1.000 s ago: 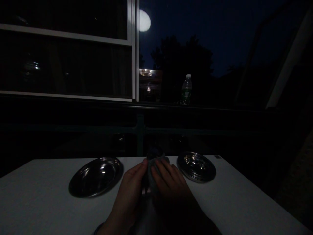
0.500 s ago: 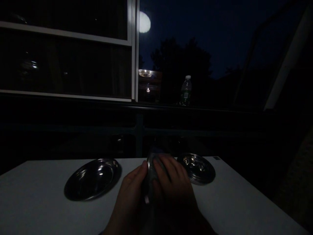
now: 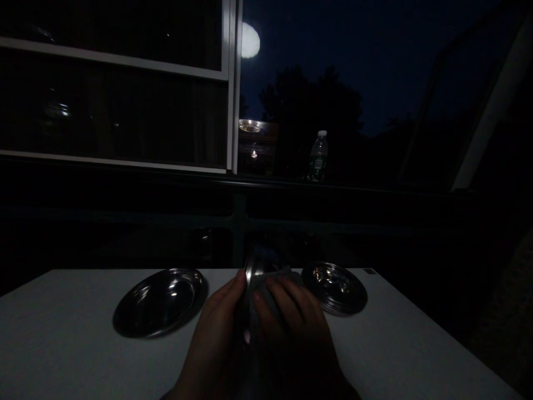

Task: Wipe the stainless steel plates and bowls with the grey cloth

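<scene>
head-worn view, facing forward and down, left hand [image 3: 216, 319] and right hand [image 3: 293, 314] close, table [image 3: 75, 350] below, window [image 3: 234, 83] beyond

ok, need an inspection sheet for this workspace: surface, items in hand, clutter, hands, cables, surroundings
Surface: white tabletop, dimly lit
Items in hand: shiny metal piece, shape mostly hidden; grey cloth against it
Clutter: metal dish at left, apparently stacked metal dishes at right; small dark rectangle at far right corner
Hands: left hand grips the piece's edge; right hand holds the cloth
Cables: nothing seen
Surroundings: dark; window frame, capped clear plastic bottle, round white light beyond the table
</scene>
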{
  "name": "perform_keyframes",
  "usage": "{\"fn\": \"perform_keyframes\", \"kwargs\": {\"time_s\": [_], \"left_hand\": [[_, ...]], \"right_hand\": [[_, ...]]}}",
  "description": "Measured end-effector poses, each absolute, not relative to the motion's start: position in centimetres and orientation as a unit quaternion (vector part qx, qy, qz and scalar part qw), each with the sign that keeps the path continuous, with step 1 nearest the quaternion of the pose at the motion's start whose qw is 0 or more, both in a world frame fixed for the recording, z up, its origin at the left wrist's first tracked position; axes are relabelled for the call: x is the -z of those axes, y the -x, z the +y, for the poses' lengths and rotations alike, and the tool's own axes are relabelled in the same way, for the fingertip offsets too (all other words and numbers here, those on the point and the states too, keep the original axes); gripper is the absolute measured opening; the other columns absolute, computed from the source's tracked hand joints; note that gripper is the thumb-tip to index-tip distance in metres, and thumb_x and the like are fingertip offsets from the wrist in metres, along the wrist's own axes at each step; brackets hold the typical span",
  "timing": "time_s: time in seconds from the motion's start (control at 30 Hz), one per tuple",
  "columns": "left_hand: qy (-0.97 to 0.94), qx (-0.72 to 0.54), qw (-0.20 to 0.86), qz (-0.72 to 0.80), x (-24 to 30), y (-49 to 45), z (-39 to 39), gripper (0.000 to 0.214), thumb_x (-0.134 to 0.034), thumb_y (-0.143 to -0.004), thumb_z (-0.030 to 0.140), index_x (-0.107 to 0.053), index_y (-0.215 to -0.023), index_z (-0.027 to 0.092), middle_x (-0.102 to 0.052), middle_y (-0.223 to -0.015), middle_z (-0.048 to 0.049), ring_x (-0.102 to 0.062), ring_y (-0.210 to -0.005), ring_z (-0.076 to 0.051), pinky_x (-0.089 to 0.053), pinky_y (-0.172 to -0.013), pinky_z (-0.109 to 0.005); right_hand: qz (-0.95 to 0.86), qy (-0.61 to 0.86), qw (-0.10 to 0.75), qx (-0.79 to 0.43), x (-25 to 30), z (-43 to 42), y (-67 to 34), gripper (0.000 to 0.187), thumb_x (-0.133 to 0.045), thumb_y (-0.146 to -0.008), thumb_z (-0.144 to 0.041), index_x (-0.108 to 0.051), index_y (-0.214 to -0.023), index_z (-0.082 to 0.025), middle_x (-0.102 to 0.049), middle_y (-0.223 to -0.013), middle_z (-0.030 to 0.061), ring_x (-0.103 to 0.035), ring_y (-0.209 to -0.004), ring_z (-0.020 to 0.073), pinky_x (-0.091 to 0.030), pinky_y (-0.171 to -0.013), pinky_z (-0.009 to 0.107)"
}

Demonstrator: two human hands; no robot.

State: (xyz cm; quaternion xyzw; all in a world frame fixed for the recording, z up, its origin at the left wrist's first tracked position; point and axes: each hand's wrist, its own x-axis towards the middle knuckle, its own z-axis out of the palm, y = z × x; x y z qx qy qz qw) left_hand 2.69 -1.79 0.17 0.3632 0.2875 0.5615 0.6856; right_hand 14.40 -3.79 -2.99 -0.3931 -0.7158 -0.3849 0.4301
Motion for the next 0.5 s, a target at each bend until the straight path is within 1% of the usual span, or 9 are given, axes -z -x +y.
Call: {"fn": "perform_keyframes", "kwargs": {"time_s": [0.1,0.2,0.3,0.4,0.5], "left_hand": [[-0.359,-0.570,0.684,0.282,-0.5,-2.6,-2.0,0.020,-0.067,-0.069,0.034,-0.070,-0.074,0.015,-0.066,-0.057,-0.0006,-0.059,-0.055,-0.014,-0.045,-0.058,-0.025],[-0.363,-0.557,0.693,0.278,-0.8,-2.9,-2.3,0.018,-0.066,-0.070,0.031,-0.069,-0.068,0.014,-0.060,-0.048,0.0011,-0.054,-0.046,-0.011,-0.042,-0.050,-0.022],[-0.354,-0.555,0.707,0.260,-0.9,-3.0,-2.3,0.016,-0.066,-0.071,0.029,-0.070,-0.070,0.013,-0.064,-0.055,-0.0010,-0.058,-0.052,-0.012,-0.043,-0.050,-0.022],[-0.327,-0.568,0.710,0.256,-0.9,-2.8,-1.9,0.015,-0.066,-0.071,0.027,-0.071,-0.076,0.013,-0.067,-0.061,-0.0025,-0.062,-0.060,-0.015,-0.046,-0.056,-0.023],[-0.313,-0.573,0.711,0.263,-0.9,-2.6,-1.7,0.016,-0.066,-0.071,0.026,-0.071,-0.077,0.013,-0.068,-0.065,-0.0035,-0.063,-0.064,-0.016,-0.048,-0.059,-0.024]], "right_hand": [[-0.714,0.381,0.434,0.396,2.9,-3.9,-14.2,0.025,-0.047,-0.084,-0.023,-0.061,-0.103,-0.016,-0.064,-0.105,0.0055,-0.051,-0.103,0.0225,-0.039,-0.087,0.040],[-0.700,0.414,0.439,0.381,2.3,-3.9,-14.5,0.030,-0.041,-0.087,-0.025,-0.061,-0.106,-0.015,-0.062,-0.109,0.0077,-0.051,-0.103,0.0221,-0.039,-0.085,0.039],[-0.700,0.418,0.440,0.377,2.2,-3.9,-14.8,0.030,-0.040,-0.087,-0.026,-0.061,-0.106,-0.014,-0.060,-0.111,0.0093,-0.050,-0.104,0.0234,-0.039,-0.084,0.039],[-0.723,0.398,0.422,0.376,2.9,-3.9,-14.4,0.029,-0.046,-0.085,-0.027,-0.061,-0.107,-0.016,-0.060,-0.112,0.0068,-0.049,-0.107,0.0239,-0.037,-0.088,0.041],[-0.727,0.407,0.406,0.375,3.3,-3.8,-14.1,0.030,-0.045,-0.085,-0.028,-0.059,-0.110,-0.018,-0.060,-0.114,0.0055,-0.049,-0.108,0.0230,-0.034,-0.090,0.042]]}}
